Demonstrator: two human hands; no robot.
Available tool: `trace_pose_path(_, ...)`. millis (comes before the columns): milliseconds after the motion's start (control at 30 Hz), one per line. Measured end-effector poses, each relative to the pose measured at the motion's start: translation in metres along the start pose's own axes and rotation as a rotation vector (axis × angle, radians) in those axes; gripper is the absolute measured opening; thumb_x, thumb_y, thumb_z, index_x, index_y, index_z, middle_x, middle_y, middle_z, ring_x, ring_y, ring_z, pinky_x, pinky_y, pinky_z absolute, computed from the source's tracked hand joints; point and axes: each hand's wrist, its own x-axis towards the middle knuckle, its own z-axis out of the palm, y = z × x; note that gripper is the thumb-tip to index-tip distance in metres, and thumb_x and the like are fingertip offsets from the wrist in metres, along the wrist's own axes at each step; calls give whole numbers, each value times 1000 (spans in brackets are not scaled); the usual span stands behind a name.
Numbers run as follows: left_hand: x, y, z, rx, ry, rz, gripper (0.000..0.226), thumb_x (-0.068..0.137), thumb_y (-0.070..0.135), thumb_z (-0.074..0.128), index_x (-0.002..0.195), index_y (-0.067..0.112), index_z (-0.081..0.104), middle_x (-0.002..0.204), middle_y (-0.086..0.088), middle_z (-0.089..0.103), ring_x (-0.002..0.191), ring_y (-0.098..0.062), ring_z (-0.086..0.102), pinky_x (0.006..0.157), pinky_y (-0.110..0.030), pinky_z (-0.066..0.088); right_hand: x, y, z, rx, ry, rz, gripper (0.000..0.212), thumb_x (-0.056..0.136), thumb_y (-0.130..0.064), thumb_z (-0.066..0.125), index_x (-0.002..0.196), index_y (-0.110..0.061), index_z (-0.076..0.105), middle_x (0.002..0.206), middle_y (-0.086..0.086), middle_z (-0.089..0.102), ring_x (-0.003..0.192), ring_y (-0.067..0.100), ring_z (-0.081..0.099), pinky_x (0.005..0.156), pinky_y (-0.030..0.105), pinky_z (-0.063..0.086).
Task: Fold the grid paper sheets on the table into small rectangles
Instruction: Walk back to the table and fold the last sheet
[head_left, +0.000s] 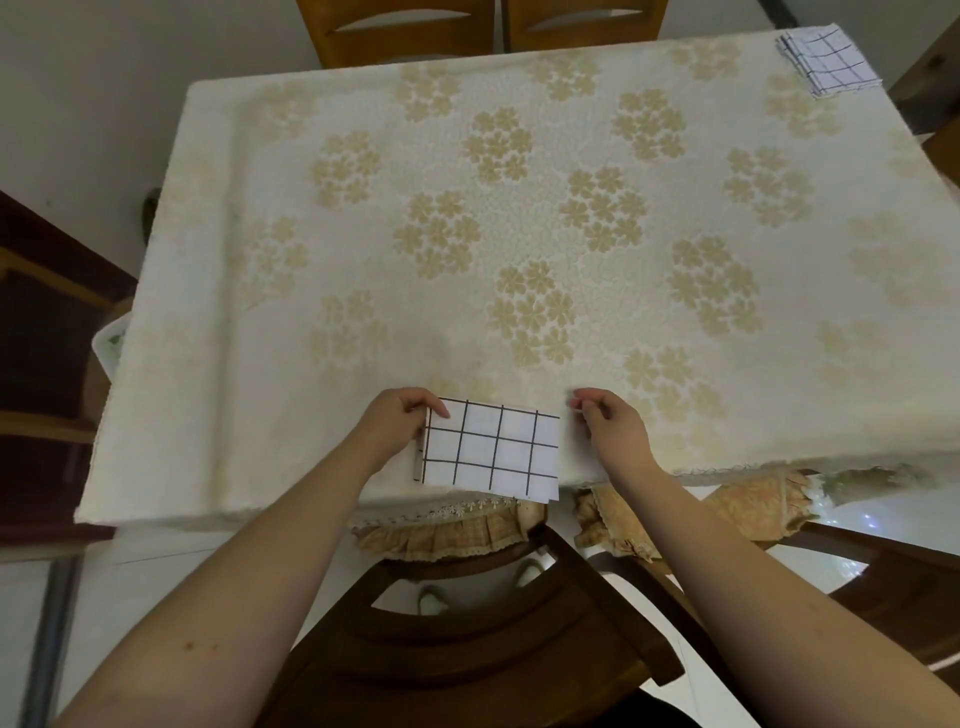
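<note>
A folded grid paper sheet (491, 449) lies flat at the near edge of the bench (363, 234), its long axis running left to right, parallel to that edge. Its lower right corner juts slightly past the edge. The left hand (397, 423) pinches the sheet's left end, thumb on top, fingers curled around the fold. The right hand (610, 423) rests just beside the sheet's right end with fingertips pinched together; whether it grips anything I cannot tell. A stack of folded grid sheets (828, 62) sits on the far right corner of the bench, well apart from the hands.

The bench wears a cream lace cloth (519, 130) with tan flower clusters. Dark wooden chairs (467, 649) with frilled cushions stand at the near side; two lighter wooden chairs (483, 26) stand at the far side. The floor is pale tile.
</note>
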Motion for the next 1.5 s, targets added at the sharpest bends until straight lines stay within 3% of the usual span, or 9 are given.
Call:
trace_pose_path(133, -6, 12, 0, -247, -26, -132, 30, 96, 13, 45, 89, 17, 74, 108, -8, 68, 100, -29, 65, 91, -46, 52, -4, -6, 5, -115, -168, -39, 26, 97, -28, 52, 122, -24, 62, 107, -4, 67, 93, 13, 58, 72, 20, 44)
trace_pose_path(267, -14, 10, 1, -133, 0, -1, 5, 90, 19, 67, 91, 22, 70, 110, 8, 65, 100, -10, 62, 87, -30, 50, -4, -9, 14, -214, -254, -111, 34, 94, -30, 60, 128, -24, 58, 119, -7, 61, 106, 11, 55, 87, 23, 41)
trace_pose_path(467, -23, 9, 0, -153, 5, 92, 17, 87, 6, 68, 89, 22, 64, 108, 3, 61, 92, -7, 59, 76, -22, 48, -3, -16, 17, -333, -263, -139, 48, 85, -33, 70, 130, -23, 56, 119, -4, 58, 103, 15, 56, 83, 23, 42)
trace_pose_path(633, -23, 0, -4, -251, 33, 48, 44, 89, 13, 68, 126, 33, 55, 105, -1, 57, 101, -10, 58, 89, -28, 48, -6, -11, 16, -386, -271, -62, 34, 84, -35, 72, 112, -17, 65, 83, -4, 61, 73, 11, 55, 61, 21, 39)
trace_pose_path(800, -25, -17, 4, -155, 77, -143, 32, 85, 24, 73, 114, 16, 63, 111, -6, 66, 99, -18, 65, 92, -34, 53, -7, 0, 17, -144, -206, 49, 31, 79, -37, 75, 82, -11, 58, 87, 9, 68, 77, 22, 63, 66, 35, 50)
trace_pose_path(933, -32, -25, 15, -61, 166, -95, 29, 84, 16, 74, 112, 15, 65, 98, 1, 66, 91, -13, 62, 78, -21, 47, -15, 2, 18, 76, -260, 177, 29, 84, -32, 72, 106, -14, 66, 105, 10, 72, 91, 23, 70, 85, 45, 57)
trace_pose_path(1033, -36, -27, 21, -194, 178, -114, 25, 86, 14, 71, 110, 15, 63, 106, -5, 65, 96, -19, 62, 85, -30, 52, -19, 3, 18, 131, -281, 238, 9, 88, -23, 68, 93, -15, 69, 101, 8, 73, 93, 25, 69, 91, 47, 54)
trace_pose_path(1200, -44, -25, 22, -282, 127, -146, 13, 92, 21, 64, 103, 26, 59, 109, -11, 66, 92, -29, 67, 84, -47, 57, -26, 2, 17, 36, -279, 218, 15, 88, -28, 68, 86, -14, 71, 92, 7, 74, 88, 26, 70, 86, 48, 56)
trace_pose_path(1500, -68, -8, 20, -402, 18, -157, 38, 91, 18, 66, 127, 13, 54, 118, -8, 67, 98, -22, 69, 78, -35, 59, -50, -5, 8, 292, -329, 240, 28, 88, -31, 68, 108, -10, 69, 99, 11, 75, 90, 29, 72, 84, 49, 57)
